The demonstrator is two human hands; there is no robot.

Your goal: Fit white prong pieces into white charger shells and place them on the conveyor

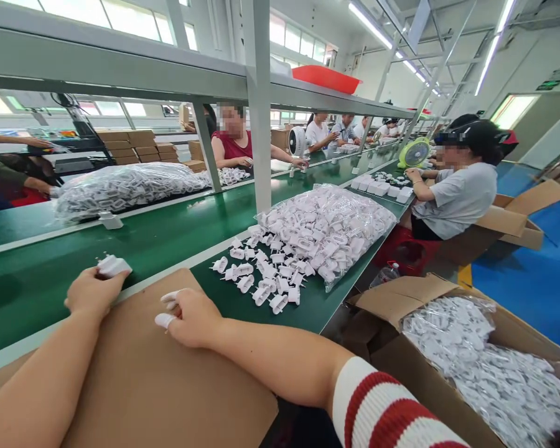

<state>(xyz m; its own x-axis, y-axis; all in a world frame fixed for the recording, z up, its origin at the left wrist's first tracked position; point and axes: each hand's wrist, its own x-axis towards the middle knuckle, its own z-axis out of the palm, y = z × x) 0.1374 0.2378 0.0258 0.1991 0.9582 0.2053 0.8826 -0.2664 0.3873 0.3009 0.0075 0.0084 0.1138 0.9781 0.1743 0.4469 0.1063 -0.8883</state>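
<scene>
White finger covers show on my right hand (pixel 189 316), held over the brown cardboard sheet (pixel 168 379) with its fingers apart and nothing visible between them. My left hand (pixel 93 291) grips a white plug adapter (pixel 114 266) at the near edge of the green conveyor belt (pixel 168 239); metal pins stick up from the adapter. To the right of my right hand, loose white adapter parts (pixel 266 274) lie scattered on the green tabletop, spilling from a clear plastic bag (pixel 329 227) full of similar parts.
An open carton (pixel 401 302) of bagged white parts stands at lower right. A metal post (pixel 256 112) rises beside the belt under a shelf (pixel 121 62). A person in grey (pixel 464 193) sits at right; other people work across the belt.
</scene>
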